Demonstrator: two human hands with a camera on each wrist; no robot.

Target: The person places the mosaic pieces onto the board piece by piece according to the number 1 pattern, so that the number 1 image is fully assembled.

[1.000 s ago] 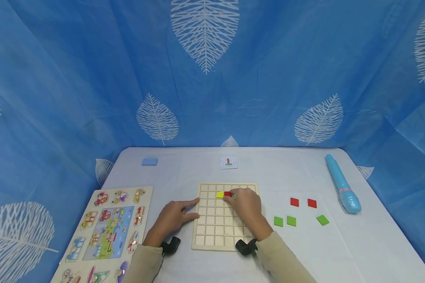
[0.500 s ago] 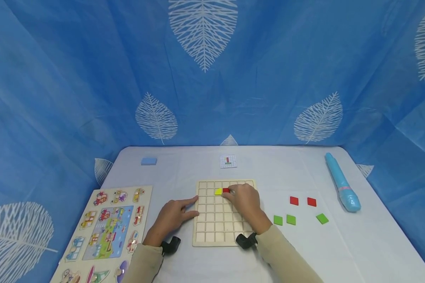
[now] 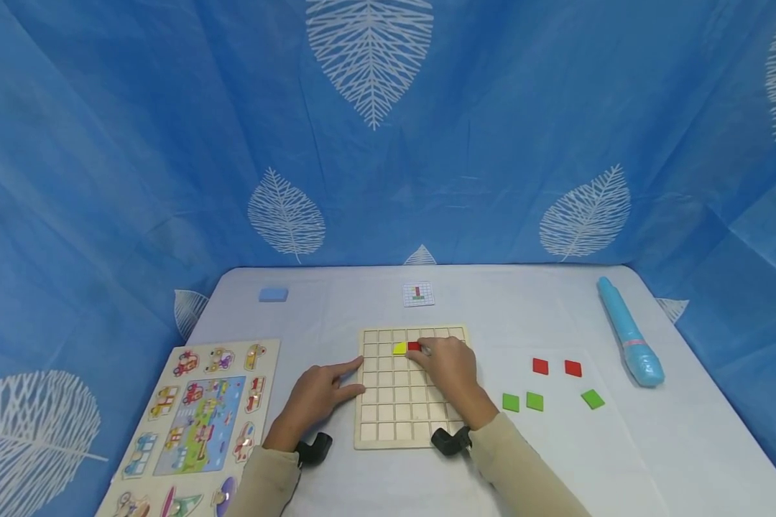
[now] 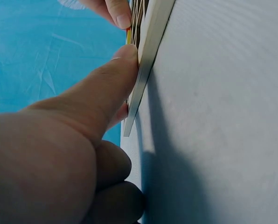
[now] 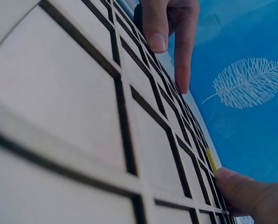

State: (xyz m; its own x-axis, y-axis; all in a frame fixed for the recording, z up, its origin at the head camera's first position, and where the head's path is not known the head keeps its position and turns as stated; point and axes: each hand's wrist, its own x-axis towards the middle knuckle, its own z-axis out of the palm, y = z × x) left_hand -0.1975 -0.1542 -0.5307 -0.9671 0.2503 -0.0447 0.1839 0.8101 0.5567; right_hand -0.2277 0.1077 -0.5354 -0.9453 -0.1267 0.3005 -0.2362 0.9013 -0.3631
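Note:
A pale wooden grid board (image 3: 386,413) lies flat in front of me. A yellow square tile (image 3: 399,349) sits in one of its upper cells. Just right of that tile, my right hand (image 3: 449,366) pinches a red square tile (image 3: 414,346) at the board's surface, its fingers partly covering it. In the right wrist view the right thumb (image 5: 239,189) is beside the yellow tile (image 5: 211,161), with the red one out of sight. My left hand (image 3: 320,391) touches the board's left edge with straight thumb and index finger; its other fingers are curled in the left wrist view.
Two loose red tiles (image 3: 540,366) and several green tiles (image 3: 534,401) lie to the right. Beyond them is a light-blue wand-shaped object (image 3: 630,334). A pattern card (image 3: 418,294) and a blue block (image 3: 274,295) stand at the back. A vehicle puzzle board (image 3: 200,424) is at left.
The board has shifted slightly away from me, up in the head view, while my right hand stays on the red tile. The left hand remains at the board's edge.

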